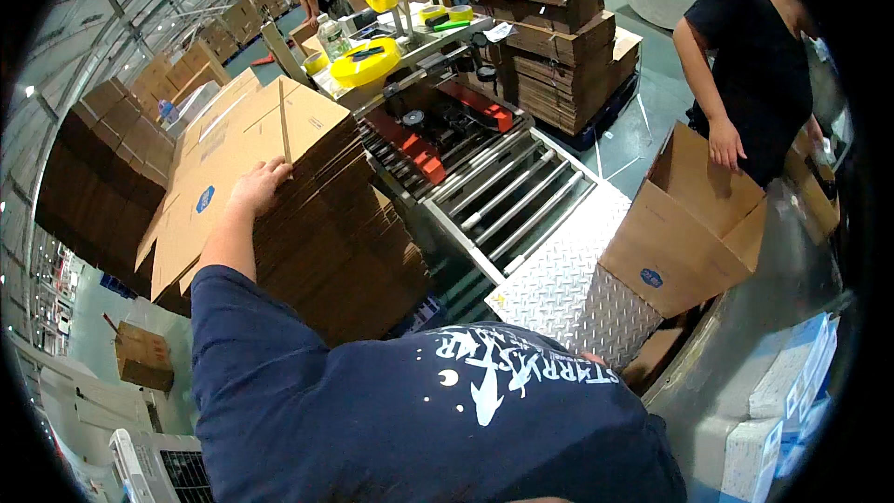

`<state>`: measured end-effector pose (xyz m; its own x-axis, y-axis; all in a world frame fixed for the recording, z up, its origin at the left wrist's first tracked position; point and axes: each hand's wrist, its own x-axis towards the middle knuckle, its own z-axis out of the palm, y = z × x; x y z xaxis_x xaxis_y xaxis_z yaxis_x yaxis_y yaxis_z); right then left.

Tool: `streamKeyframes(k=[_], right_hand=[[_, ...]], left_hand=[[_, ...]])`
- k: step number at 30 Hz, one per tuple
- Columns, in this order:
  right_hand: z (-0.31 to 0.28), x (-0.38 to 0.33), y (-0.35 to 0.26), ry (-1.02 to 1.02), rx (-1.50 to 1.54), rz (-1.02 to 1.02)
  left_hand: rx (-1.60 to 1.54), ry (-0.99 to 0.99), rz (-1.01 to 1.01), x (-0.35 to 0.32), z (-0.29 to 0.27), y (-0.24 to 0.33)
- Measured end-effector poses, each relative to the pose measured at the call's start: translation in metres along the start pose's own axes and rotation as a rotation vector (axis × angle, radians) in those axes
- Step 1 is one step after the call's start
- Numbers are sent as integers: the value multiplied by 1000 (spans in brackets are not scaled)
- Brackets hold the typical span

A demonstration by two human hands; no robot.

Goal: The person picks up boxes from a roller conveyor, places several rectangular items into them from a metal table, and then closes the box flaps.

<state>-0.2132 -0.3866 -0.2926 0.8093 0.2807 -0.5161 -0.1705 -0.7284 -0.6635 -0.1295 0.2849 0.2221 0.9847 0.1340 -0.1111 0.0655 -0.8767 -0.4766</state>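
Note:
My left hand [261, 188] rests at the near edge of the top flattened carton [223, 154] on a tall stack. Its fingers lie on the cardboard, slightly bent and apart, beside a long slit; the thumb side is hidden. Of my right hand [592, 357], only a small patch of skin shows past my dark shirt, so its fingers cannot be made out. Close to it is a diamond-plate metal surface [568, 303]. On the right an open-topped carton [684, 242] stands tilted in the picture, with a co-worker's hand [725, 142] at its rim.
A roller conveyor [517, 200] leads to a taping machine [438, 126] with red side guides. Yellow tape rolls [365, 63] sit behind it. More flattened cartons [559, 65] are stacked at the back. White-and-blue packages [778, 391] lie lower right; a small carton [142, 357] stands on the floor at left.

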Motion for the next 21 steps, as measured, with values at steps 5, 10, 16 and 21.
streamKeyframes(k=[5,10,16,21], right_hand=[[-4,-15,24,37,-19,88],[-14,-24,13,56,-58,79],[9,-2,0,147,35,149],[-73,-24,-43,242,334,-44]], left_hand=[[-14,151,97,-5,-27,-4],[-57,146,-104,-8,-53,-25],[-278,546,-685,-4,-75,-85],[-7,1274,-75,23,-240,30]])
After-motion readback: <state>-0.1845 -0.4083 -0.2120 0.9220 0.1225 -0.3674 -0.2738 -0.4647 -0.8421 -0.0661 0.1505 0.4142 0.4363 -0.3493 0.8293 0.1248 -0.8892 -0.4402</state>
